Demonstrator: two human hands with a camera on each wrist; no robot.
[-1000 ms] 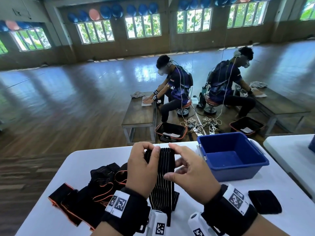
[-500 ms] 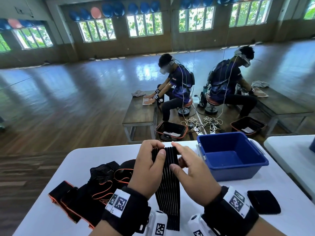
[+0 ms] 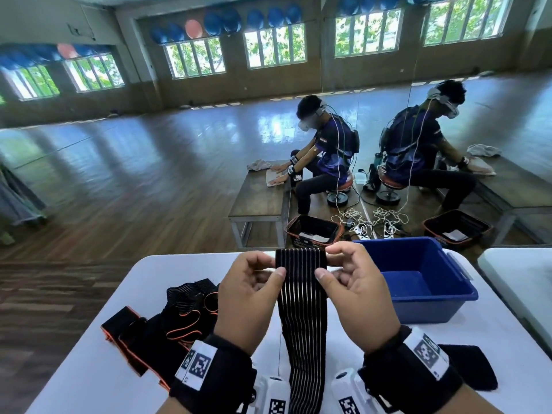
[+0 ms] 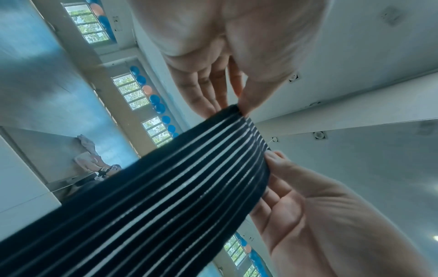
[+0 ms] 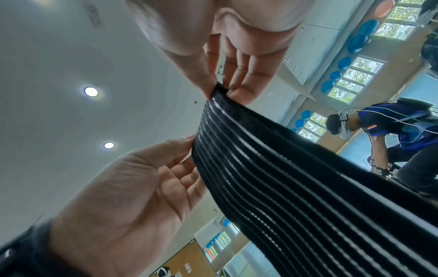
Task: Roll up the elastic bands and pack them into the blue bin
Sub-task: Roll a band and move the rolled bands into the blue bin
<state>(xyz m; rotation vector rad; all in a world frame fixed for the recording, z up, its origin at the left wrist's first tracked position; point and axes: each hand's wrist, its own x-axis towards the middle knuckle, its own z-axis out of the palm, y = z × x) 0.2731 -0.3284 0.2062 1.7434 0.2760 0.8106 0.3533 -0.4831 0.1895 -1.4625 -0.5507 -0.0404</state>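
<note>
1. Compared with half a second ago, the top edge of the black ribbed elastic band with thin pale stripes (image 3: 301, 297) is opened flat and held higher, level with the near rim of the blue rectangular plastic bin (image 3: 418, 282); before, both hands were bunched over that end.
2. The left hand (image 3: 248, 297) now sits further left of the bin, its grip pinching the band's left top corner between thumb and fingers.
3. The right hand (image 3: 355, 294) pinches the right top corner, just in front of the bin's near left corner.
4. The band hangs straight from both grips towards the person, over the white smooth worktop (image 3: 98, 369).
5. From the left wrist view the band (image 4: 166, 196) looks thick and corrugated, with raised dark ribs and glossy pale lines between them; the fingers (image 4: 206, 88) meet the thumb at its edge.
6. The right wrist view shows the same ribbed weave (image 5: 284, 178) and a fuzzy, unstriped strip along the pinched end.
7. Left of the bin, beyond the left hand, lies a loose heap of black elastic bands edged in orange (image 3: 161, 324).
8. Nearer the person than the bin lies a flat black fabric piece (image 3: 475, 369).
</note>
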